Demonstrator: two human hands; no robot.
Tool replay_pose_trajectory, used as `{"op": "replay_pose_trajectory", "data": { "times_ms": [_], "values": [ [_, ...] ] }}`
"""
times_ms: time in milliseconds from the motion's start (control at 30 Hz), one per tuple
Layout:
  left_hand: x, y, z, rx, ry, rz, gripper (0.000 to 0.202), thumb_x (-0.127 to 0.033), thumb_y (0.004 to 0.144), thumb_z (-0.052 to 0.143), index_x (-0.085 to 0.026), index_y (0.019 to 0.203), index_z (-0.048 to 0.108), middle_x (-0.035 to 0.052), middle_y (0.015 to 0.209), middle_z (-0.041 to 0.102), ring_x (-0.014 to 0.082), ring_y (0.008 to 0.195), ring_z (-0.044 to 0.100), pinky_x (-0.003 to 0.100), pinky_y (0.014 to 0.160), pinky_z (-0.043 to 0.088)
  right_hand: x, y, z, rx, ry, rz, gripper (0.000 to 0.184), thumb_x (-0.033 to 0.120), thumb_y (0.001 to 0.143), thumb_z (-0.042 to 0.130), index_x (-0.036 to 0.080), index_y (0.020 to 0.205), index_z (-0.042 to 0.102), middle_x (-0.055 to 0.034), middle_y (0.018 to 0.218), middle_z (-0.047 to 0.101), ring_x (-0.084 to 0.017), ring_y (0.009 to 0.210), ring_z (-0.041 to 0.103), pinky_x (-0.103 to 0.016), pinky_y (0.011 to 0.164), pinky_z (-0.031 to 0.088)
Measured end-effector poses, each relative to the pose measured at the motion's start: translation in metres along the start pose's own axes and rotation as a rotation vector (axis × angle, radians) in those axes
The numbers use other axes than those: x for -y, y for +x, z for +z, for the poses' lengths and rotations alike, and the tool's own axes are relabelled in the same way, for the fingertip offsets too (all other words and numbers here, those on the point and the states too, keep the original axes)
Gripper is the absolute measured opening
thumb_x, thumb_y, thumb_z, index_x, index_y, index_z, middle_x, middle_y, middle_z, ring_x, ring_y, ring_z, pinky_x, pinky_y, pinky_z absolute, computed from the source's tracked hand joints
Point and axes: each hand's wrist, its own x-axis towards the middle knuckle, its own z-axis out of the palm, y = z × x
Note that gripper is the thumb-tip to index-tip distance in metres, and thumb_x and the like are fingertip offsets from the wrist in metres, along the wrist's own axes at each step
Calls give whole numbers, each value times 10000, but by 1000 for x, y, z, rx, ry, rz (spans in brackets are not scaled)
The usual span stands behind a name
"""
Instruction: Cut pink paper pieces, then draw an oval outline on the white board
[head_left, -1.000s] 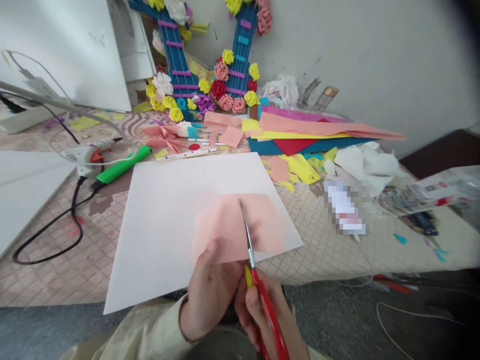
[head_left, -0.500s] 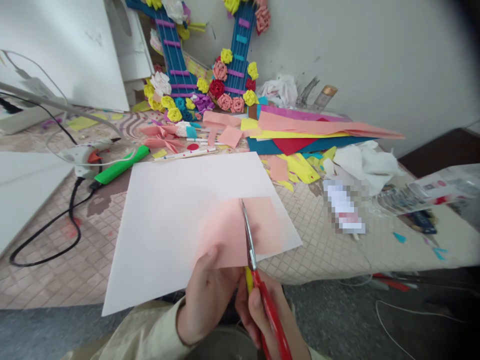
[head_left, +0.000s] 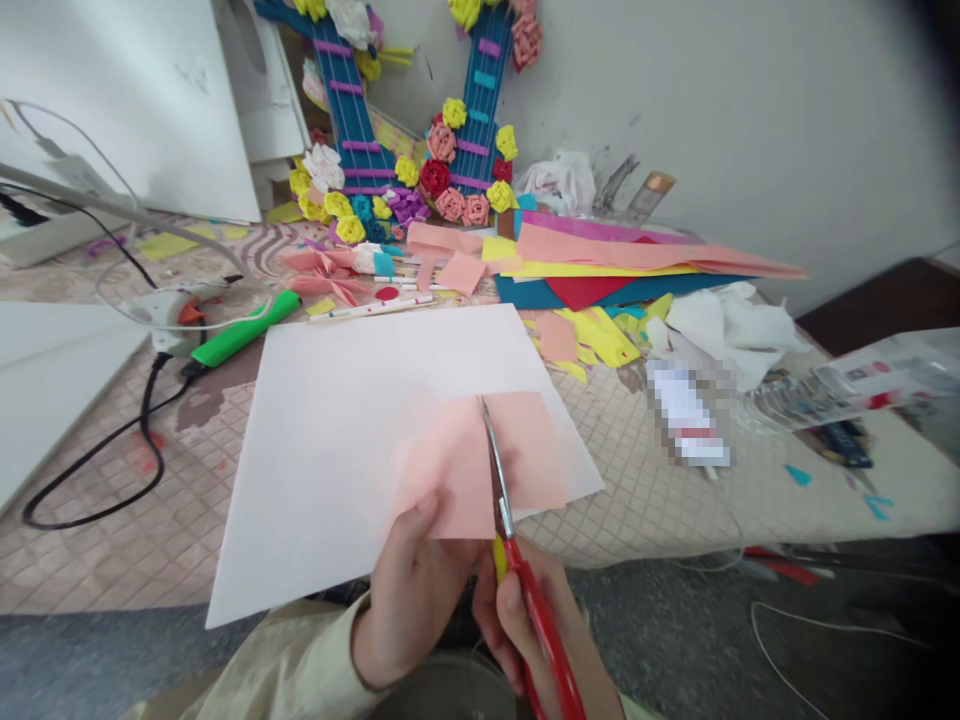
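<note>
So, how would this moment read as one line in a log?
left hand: holds salmon-pink paper | right hand: grips red-handled scissors | blades: tips near paper's far edge | beneath: white sheet, patterned tablecloth

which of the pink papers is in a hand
The nearest pink sheet, gripped by the left hand with the scissors at it; the other pink papers lie farther back on the table.

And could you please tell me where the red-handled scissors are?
In the head view, the red-handled scissors are low, right of centre, in the right hand, meeting the pink paper held by the left hand.
</note>
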Motion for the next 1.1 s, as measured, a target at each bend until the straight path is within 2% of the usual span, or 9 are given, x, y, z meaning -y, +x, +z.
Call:
{"op": "replay_pose_trajectory", "data": {
  "times_ms": [200,533,700,933,1100],
  "values": [
    [0,2,0,-36,26,29,390,-249,856,311,-190,1128,584,41,1052,646,222,1090,513,361,973,359,2,1,1,8,95,50,534,718,690,397,185,680,373,101,397,317,-11,295,228,-138,291,166],
    [-1,1,3,-113,80,2,409,-272,841,319,-188,1179,533,54,1094,622,253,1151,453,402,987,330,0,3,1,26,133,86,552,731,663,417,181,669,381,93,426,351,-5,292,251,-135,285,162],
    [-1,3,1,-126,95,34,398,-254,842,322,-193,1166,545,56,1049,642,249,1150,452,399,979,337,-6,3,-1,26,55,22,530,716,699,384,189,636,377,89,413,331,-16,286,229,-163,281,152],
    [-1,0,0,-93,57,-19,382,-266,845,330,-170,1091,606,56,1054,641,262,1134,466,420,1003,296,-3,1,-1,-12,-71,-89,476,619,803,327,193,610,410,61,432,338,-52,335,238,-207,320,189],
    [-1,-1,-3,-88,73,-22,346,-261,828,382,-166,1039,638,59,1036,650,259,1143,456,398,1007,294,0,-1,-1,-33,-68,-83,464,607,813,326,191,625,415,64,447,334,-57,351,249,-210,346,221]
  ]
}}
